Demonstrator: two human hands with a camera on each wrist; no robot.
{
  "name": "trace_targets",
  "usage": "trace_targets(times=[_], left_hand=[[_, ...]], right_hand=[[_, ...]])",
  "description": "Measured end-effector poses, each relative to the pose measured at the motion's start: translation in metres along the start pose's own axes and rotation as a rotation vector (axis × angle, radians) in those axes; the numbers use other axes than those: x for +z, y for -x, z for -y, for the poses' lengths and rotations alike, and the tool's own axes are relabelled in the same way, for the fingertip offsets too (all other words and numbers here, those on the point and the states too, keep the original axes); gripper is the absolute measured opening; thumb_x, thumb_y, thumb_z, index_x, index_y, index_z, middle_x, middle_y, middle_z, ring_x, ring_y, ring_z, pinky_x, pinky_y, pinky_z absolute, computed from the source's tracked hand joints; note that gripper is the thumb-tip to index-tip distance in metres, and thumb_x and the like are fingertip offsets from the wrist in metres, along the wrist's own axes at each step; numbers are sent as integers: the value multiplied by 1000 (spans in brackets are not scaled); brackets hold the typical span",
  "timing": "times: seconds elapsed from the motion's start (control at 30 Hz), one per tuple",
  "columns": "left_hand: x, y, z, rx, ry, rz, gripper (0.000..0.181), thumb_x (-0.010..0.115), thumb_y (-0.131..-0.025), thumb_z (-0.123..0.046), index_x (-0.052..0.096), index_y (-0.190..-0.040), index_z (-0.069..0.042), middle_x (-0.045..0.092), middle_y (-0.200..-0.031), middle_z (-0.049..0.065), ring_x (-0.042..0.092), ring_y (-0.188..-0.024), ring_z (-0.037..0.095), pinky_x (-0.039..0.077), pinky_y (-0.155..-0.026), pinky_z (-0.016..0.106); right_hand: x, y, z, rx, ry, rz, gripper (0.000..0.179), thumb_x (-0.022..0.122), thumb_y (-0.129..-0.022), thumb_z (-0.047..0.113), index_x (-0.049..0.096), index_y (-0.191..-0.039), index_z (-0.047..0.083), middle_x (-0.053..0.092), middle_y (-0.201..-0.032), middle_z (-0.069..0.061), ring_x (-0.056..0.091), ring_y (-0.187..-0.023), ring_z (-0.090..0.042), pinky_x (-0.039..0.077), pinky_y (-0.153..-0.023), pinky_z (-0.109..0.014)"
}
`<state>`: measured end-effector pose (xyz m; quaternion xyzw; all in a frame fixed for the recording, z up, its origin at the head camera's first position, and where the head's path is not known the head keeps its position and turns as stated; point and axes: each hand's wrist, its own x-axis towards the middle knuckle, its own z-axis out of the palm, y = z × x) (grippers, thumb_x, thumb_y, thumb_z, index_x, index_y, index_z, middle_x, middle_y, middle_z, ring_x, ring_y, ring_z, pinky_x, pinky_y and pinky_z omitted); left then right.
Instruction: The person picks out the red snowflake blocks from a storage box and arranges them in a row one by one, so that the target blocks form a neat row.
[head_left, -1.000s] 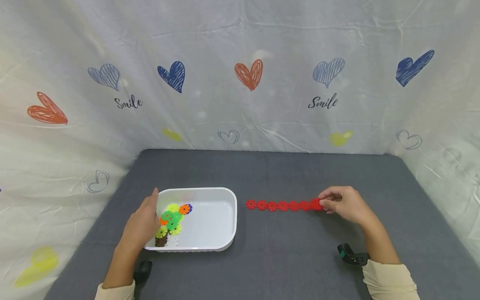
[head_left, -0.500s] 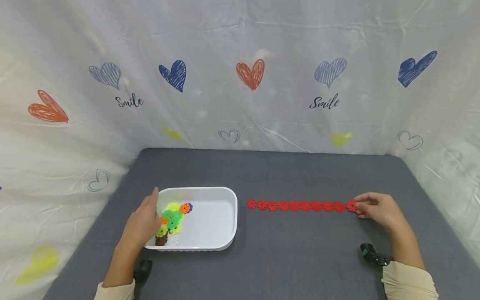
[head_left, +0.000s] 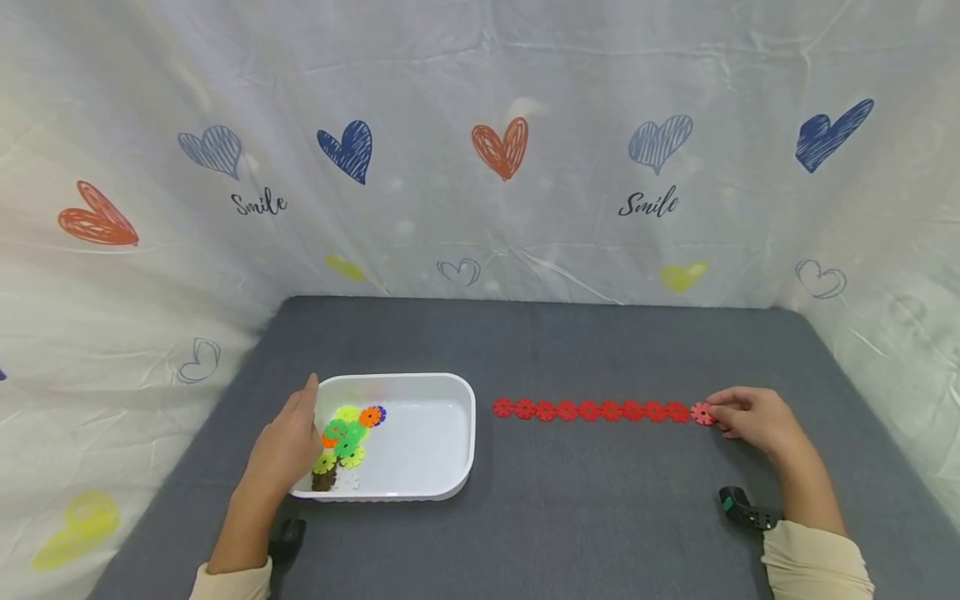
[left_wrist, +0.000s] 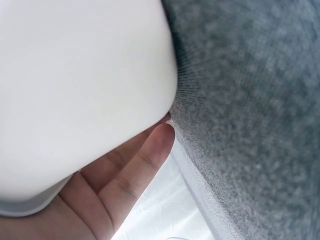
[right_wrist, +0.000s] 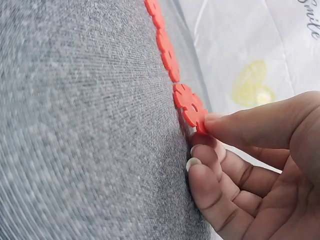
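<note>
My right hand (head_left: 757,417) pinches a red flower-shaped disc (right_wrist: 190,105) with notched petals between thumb and fingers. That disc is tilted just above the cloth, at the right end of a straight row of red discs (head_left: 589,410). In the right wrist view its lower edge sits close to the last disc (right_wrist: 167,55) of the row. My left hand (head_left: 283,446) lies along the left side of a white tray (head_left: 420,433), its fingers (left_wrist: 137,172) extended along the outer wall. Part of the tray's left rim is hidden behind this hand.
Green, yellow, orange, blue, brown and white notched discs (head_left: 347,442) lie in the tray's left part. The grey cloth-covered table (head_left: 570,517) ends at a white curtain (head_left: 555,208) printed with hearts. Black wrist straps (head_left: 742,507) hang under the forearms.
My right hand has moved right, and the visible red row is longer. Over the last half second the pinched disc has tilted, looking paler. My left hand and the tray have stayed put.
</note>
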<state>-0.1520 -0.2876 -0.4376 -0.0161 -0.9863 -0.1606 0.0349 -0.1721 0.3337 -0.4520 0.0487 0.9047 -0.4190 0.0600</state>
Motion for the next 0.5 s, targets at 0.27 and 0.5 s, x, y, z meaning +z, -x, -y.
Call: trace_targets(times=[0.27, 0.5], left_hand=[[2, -1, 0, -8, -9, 12, 64, 47, -97, 1, 20, -154, 11, 40, -144, 34, 54, -114, 50, 45, -91, 65], [2, -3, -1, -8, -5, 6, 64, 48, -98, -1, 20, -154, 10, 40, -144, 34, 54, -115, 49, 45, -93, 65]], right_hand=[[1, -2, 2, -1, 28, 7, 30, 61, -98, 12, 65, -114, -13, 68, -86, -5, 60, -74, -18, 56, -61, -29], [2, -1, 5, -21, 41, -4, 31, 62, -99, 14, 65, -114, -13, 68, -88, -7, 60, -75, -17, 55, -60, -28]])
